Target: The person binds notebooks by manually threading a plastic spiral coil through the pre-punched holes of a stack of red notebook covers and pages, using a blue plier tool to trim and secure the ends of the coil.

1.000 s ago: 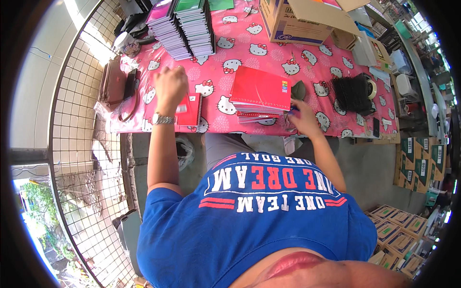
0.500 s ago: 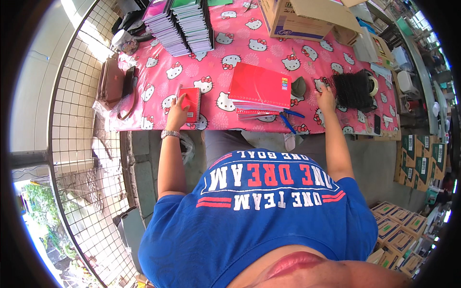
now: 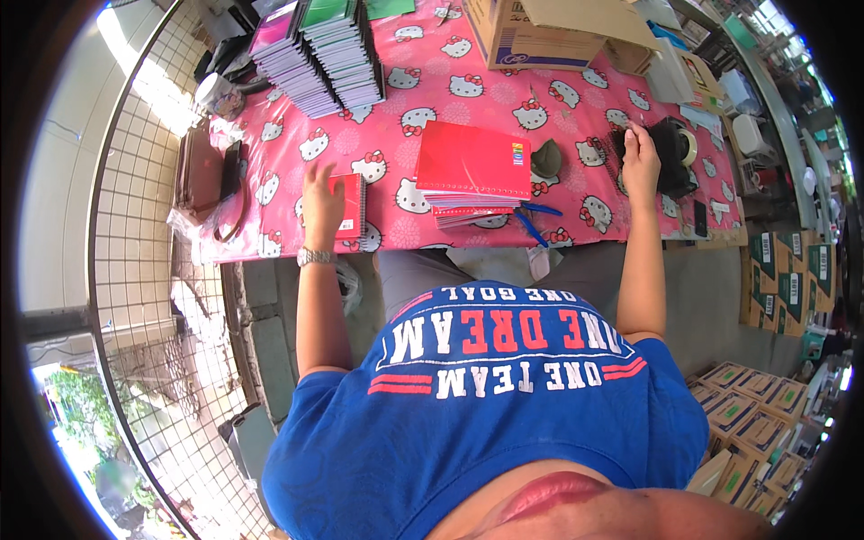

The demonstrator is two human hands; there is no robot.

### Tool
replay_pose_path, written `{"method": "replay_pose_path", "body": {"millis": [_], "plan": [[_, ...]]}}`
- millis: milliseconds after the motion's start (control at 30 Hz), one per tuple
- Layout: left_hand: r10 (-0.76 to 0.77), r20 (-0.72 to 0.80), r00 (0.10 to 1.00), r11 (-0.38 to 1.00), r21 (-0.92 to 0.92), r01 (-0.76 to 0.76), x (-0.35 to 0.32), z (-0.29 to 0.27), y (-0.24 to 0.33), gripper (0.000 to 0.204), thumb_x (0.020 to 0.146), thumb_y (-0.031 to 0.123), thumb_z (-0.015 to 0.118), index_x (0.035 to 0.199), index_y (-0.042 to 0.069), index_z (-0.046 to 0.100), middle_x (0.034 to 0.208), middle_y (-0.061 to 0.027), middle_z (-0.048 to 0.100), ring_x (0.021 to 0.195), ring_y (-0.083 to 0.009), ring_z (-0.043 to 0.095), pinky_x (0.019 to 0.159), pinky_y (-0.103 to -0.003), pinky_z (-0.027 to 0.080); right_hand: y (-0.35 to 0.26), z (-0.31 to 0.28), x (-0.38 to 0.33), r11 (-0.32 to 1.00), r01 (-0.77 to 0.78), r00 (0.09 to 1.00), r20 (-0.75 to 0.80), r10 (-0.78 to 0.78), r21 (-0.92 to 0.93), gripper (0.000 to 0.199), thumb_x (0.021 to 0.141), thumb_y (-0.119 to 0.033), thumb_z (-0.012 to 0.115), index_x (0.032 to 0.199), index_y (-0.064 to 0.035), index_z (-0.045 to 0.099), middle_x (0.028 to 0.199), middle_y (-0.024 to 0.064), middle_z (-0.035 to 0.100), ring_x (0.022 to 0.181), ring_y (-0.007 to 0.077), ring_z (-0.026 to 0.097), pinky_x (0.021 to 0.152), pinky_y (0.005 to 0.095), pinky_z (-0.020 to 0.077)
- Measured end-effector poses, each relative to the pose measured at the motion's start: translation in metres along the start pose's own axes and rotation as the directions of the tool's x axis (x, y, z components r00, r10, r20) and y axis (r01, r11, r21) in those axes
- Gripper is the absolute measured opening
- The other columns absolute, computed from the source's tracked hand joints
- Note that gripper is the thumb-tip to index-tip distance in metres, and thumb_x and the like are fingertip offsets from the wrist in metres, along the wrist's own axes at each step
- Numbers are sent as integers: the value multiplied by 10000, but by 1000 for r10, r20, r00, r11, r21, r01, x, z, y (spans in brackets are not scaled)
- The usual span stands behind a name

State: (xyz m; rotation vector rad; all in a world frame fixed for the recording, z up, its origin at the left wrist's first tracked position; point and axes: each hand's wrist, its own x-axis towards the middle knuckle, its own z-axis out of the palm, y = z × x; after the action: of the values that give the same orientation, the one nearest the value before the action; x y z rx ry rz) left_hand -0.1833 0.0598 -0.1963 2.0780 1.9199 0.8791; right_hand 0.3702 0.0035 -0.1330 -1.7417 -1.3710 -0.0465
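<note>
You're pressing your left hand flat on a small red notebook at the bench edge, while your right hand is resting open on the tape dispenser. Red stack sitting between, nothing lifted yet.

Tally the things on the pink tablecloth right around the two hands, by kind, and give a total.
Small red notebook under the left hand: 1
Stack of red notebooks in the middle: 1
Blue pen beside that stack: 1
Black tape dispenser at the right hand: 1
Dark green cap-like thing: 1
Total: 5
</note>
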Motion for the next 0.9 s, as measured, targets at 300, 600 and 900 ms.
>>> {"method": "replay_pose_path", "body": {"millis": [300,600,900], "plan": [[282,94,955,958,-75,-276,-5,-58,33,442,846,173,732,1273,112,633,1361,-121,580,1283,-332,503,1069,-460,412,-76,-18,-16,984,58,997,44,-66,168,230,946,-108,637,1161,-27,655,1013,69,632,792,130,601,713,276,496],[14,510,860,960,235,-155,-86,-13,-25,604,906,172,621,1471,319,465,1594,-15,347,1505,-347,209,1197,-582,210,-60,-7,-19,980,22,997,71,-37,197,241,930,-104,654,1159,-34,673,1008,54,631,730,109,566,688,263,484],[126,432,893,991,-14,-133,-88,-22,-42,548,850,42,631,1373,199,575,1529,-119,423,1443,-349,344,1188,-487,285,-57,-5,-21,987,26,993,106,-43,158,240,928,-100,654,1158,-37,676,1022,53,637,759,119,598,704,267,496]]}}
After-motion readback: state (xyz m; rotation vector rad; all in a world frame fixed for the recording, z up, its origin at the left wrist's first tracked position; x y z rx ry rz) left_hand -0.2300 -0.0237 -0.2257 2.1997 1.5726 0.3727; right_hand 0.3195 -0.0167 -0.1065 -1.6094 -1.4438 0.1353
